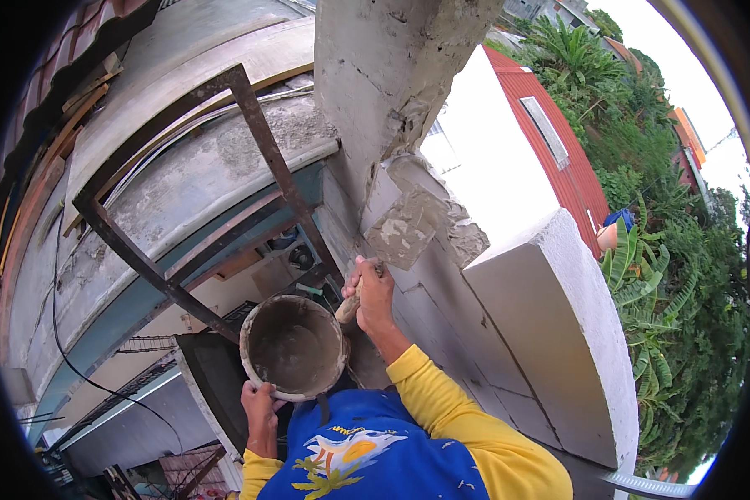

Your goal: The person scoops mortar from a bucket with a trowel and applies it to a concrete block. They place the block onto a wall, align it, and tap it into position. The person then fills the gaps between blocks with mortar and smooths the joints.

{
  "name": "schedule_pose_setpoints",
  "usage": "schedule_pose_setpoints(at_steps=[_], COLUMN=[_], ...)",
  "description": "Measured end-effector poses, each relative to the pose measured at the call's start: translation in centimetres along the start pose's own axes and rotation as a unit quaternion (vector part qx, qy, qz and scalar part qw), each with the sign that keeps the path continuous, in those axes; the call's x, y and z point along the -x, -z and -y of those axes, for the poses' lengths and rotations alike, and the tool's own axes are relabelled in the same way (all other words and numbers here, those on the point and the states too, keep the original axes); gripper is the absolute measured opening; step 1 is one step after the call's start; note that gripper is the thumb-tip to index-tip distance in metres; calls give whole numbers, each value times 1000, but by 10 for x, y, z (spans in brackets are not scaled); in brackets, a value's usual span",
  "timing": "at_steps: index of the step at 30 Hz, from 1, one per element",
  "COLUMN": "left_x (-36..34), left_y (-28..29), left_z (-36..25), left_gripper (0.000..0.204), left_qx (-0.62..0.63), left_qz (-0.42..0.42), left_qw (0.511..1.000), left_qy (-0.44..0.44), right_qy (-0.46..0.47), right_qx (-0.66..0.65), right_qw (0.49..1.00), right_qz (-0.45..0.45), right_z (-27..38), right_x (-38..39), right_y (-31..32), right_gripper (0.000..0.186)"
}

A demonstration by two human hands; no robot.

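My left hand [261, 408] grips the near rim of a round bucket [338, 348], its fingers closed over the edge. Wet grey mortar [292, 348] lies inside the bucket. My right hand [373, 296] is wrapped round the wooden handle of a trowel [347, 309], just right of the bucket. The mortar-smeared blade reaches away from me, up against the broken end of a block wall [450, 312]. Rough mortar [467, 240] sits on the wall beside the blade, below a concrete column [383, 75].
A large pale block [550, 325] stands on the wall to the right. At the left, a rusty metal frame [267, 137] juts out beside a concrete ledge [225, 154]. A black cable [67, 358] hangs there. A drop opens below. Past the wall are a red roof [550, 125] and plants [650, 308].
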State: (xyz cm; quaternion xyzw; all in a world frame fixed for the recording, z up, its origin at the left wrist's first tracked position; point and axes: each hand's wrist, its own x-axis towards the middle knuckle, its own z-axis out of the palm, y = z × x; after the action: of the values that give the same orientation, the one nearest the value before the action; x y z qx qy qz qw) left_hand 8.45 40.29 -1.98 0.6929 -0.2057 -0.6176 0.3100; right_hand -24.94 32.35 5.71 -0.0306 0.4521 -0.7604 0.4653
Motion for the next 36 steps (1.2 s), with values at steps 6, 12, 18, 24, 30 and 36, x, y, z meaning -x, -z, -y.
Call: schedule_pose_setpoints(at_steps=[6,12,18,24,30,36], left_x=[-15,-7,3,12,27,34], left_y=[-8,-30,-51,-69,-88,-90], left_z=[2,-14,-32,-27,-37,-47], left_gripper=[25,22,24,17,14,14], left_qx=[-17,-19,-51,-37,-85,-92], left_qz=[35,21,56,90,110,121], left_qw=[999,1000,996,986,978,977], left_qy=[-2,-5,-37,-136,-158,-149], right_qy=[65,41,-41,9,78,95], right_qx=[-53,140,611,834,833,793], right_qw=[995,989,776,487,494,542], right_qz=[-50,-18,151,258,238,260], right_z=[50,39,25,7,-33,-35], right_x=[38,98,113,82,50,56], right_y=[-7,3,81,73,56,59], right_gripper=[21,24,30,34,31,32])
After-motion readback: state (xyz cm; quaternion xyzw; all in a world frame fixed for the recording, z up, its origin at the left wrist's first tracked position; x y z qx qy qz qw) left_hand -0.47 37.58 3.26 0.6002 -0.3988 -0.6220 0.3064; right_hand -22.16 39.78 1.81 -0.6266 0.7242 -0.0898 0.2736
